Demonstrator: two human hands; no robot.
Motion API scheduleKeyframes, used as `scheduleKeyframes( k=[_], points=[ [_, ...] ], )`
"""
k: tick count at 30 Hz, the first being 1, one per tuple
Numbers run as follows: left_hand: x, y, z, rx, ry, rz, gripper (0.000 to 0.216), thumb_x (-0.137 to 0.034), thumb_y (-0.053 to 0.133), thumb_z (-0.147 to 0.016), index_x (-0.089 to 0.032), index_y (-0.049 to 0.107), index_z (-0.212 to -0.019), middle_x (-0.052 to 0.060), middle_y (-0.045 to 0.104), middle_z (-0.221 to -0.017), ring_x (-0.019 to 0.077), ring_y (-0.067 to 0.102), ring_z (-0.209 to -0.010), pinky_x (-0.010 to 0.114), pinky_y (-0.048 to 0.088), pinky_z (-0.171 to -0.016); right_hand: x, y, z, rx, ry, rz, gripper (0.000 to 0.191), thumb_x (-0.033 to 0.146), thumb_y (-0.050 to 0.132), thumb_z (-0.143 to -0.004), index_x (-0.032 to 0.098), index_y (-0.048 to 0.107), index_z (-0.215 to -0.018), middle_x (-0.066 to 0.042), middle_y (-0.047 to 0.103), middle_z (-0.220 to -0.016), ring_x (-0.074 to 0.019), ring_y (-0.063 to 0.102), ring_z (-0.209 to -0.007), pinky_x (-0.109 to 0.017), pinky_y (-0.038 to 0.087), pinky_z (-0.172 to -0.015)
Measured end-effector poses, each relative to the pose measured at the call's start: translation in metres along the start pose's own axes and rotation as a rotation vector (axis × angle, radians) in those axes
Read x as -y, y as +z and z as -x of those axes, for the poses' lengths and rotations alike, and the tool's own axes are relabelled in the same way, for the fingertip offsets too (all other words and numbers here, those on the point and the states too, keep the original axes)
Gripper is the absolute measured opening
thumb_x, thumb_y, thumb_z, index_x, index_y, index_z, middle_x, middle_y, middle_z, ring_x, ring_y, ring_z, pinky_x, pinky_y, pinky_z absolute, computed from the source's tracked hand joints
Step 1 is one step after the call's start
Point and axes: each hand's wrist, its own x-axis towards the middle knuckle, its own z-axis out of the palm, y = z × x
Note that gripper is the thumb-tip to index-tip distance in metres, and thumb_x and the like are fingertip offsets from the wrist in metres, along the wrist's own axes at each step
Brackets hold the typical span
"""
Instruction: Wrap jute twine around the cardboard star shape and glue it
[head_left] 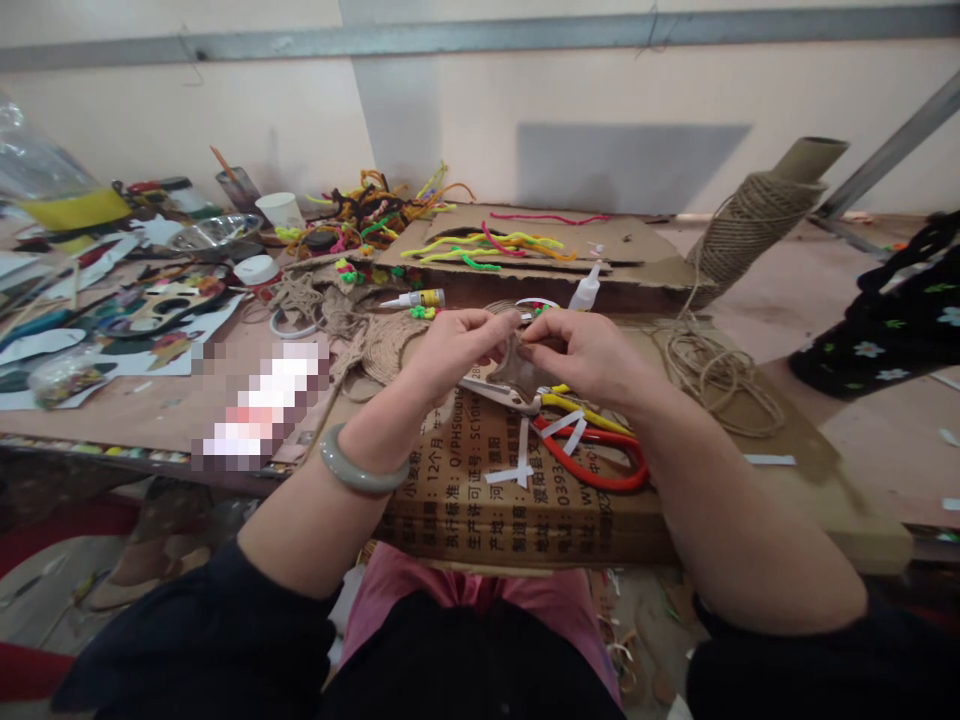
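My left hand (457, 350) and my right hand (589, 355) meet over a flattened cardboard box (480, 490), fingers pinched together on a small brown piece of cardboard or jute work (521, 365) held between them. A grey-green bangle (360, 470) circles my left wrist. Just below the hands lie red-handled scissors (600, 460) and yellow-handled scissors (570, 405), with a few white paper strips (523, 455) beside them. A coiled jute mat (382, 345) lies to the left of my left hand.
A cone of jute twine (757, 215) stands at the right, loose twine (712, 375) trailing from it. Glue bottles (420, 298) and coloured pipe cleaners (487, 245) lie behind on cardboard. Paper cutouts, cups and clutter fill the left. A dark floral cloth (892, 330) is at the far right.
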Motion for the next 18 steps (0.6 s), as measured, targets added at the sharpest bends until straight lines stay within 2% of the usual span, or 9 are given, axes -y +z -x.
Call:
scheduleKeyframes(
  k=[3, 5, 11, 15, 18],
  points=[
    [-0.0012, 0.0004, 0.0009, -0.015, 0.066, -0.079, 0.023, -0.034, 0.075, -0.069, -0.014, 0.064, -0.062, -0.001, 0.059, -0.057, 0.0073, 0.049, -0.055, 0.021, 0.039, -0.056, -0.0003, 0.001, 0.0, 0.008, -0.005, -0.007, 0.014, 0.032, 0.06, -0.078, 0.018, 0.063, -0.078, 0.0, 0.062, -0.068, -0.0121, 0.049, -0.061, -0.027, 0.036, -0.059],
    [-0.0017, 0.0, 0.0012, -0.035, 0.083, -0.084, 0.02, -0.03, 0.073, -0.069, -0.014, 0.063, -0.062, -0.001, 0.059, -0.057, 0.0075, 0.049, -0.055, 0.022, 0.039, -0.056, -0.0006, 0.001, -0.0006, 0.021, -0.011, -0.016, 0.017, 0.033, 0.059, -0.08, 0.018, 0.066, -0.083, 0.0, 0.063, -0.07, -0.0122, 0.05, -0.062, -0.027, 0.037, -0.06],
    [0.0022, -0.0043, -0.0022, -0.089, 0.091, -0.029, 0.03, -0.042, 0.076, -0.069, -0.015, 0.063, -0.063, -0.002, 0.056, -0.056, 0.0078, 0.047, -0.054, 0.023, 0.037, -0.054, -0.0048, -0.0016, -0.0019, 0.027, -0.059, -0.086, 0.029, 0.031, 0.061, -0.082, 0.019, 0.067, -0.108, -0.002, 0.067, -0.086, -0.0137, 0.055, -0.07, -0.028, 0.042, -0.064],
    [0.0021, -0.0035, -0.0022, -0.077, 0.097, 0.086, 0.048, -0.056, 0.072, -0.072, -0.016, 0.054, -0.055, -0.003, 0.047, -0.053, 0.0062, 0.04, -0.051, 0.023, 0.032, -0.052, -0.0069, -0.0014, -0.0003, 0.012, -0.053, -0.099, 0.029, 0.028, 0.061, -0.083, 0.02, 0.067, -0.11, -0.001, 0.068, -0.085, -0.0129, 0.055, -0.067, -0.027, 0.042, -0.062],
    [-0.0008, -0.001, 0.0006, -0.028, 0.062, 0.101, 0.047, -0.055, 0.075, -0.071, -0.016, 0.053, -0.056, -0.004, 0.044, -0.054, 0.0056, 0.036, -0.051, 0.023, 0.028, -0.05, -0.005, -0.0009, 0.0, -0.007, -0.069, -0.07, 0.029, 0.027, 0.059, -0.083, 0.019, 0.068, -0.11, -0.002, 0.07, -0.089, -0.0132, 0.057, -0.068, -0.028, 0.043, -0.062]
  ],
)
